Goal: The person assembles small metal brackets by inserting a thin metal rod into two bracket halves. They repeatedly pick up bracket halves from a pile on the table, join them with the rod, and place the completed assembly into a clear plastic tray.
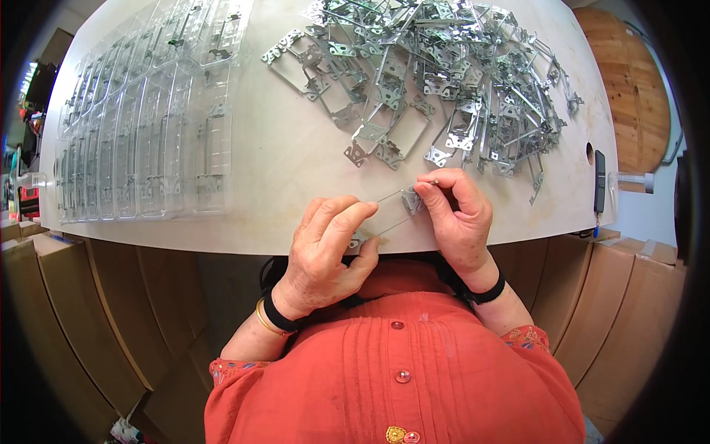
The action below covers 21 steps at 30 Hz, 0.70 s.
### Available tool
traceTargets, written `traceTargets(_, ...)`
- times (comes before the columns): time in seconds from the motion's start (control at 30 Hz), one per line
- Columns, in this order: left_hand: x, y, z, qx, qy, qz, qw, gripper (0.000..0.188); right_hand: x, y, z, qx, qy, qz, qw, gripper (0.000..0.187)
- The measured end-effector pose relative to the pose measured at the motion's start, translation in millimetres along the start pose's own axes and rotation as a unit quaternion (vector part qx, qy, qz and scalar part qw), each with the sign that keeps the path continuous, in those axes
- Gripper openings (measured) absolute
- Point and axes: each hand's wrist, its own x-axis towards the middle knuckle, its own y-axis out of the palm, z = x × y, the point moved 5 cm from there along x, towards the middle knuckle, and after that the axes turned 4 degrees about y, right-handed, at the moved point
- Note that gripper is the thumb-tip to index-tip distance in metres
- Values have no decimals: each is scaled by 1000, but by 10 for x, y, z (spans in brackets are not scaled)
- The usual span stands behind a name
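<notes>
A thin metal bracket frame (pixel 413 200), with two slim rods joining its pierced end plates, spans the gap between my hands at the table's near edge. My left hand (pixel 325 248) is closed on its left end, fingers curled above and thumb below, partly hiding that plate. At the other end, thumb and forefinger of my right hand (pixel 460 218) pinch together by the upper corner of the plate. A tiny dark tip shows between those fingertips, too small to name. Just beyond lies a heaped pile of similar metal bracket frames (pixel 462 122).
Clear plastic trays (pixel 148 140) with long compartments, holding metal frames, cover the left of the white table (pixel 274 214). A dark slim device (pixel 600 181) hangs at the right edge beside a hole. Cardboard boxes (pixel 96 303) stand below on both sides; a round wooden board (pixel 629 89) is at far right.
</notes>
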Motion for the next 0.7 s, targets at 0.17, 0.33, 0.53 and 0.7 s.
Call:
traceTargets(0.17,2,2,8,2,0,0,1000,57,25,-2,40,-11,-7,-3,1000,8)
traceTargets(0.33,-5,5,1,4,4,-3,1000,57,19,-2,34,0,-7,-3,1000,7)
traceTargets(0.53,-3,3,-5,5,1,-1,1000,57,6,-3,44,-5,8,-5,1000,8)
traceTargets(0.7,-7,9,1,6,1,-1,1000,57,22,6,35,-7,-17,-8,1000,8)
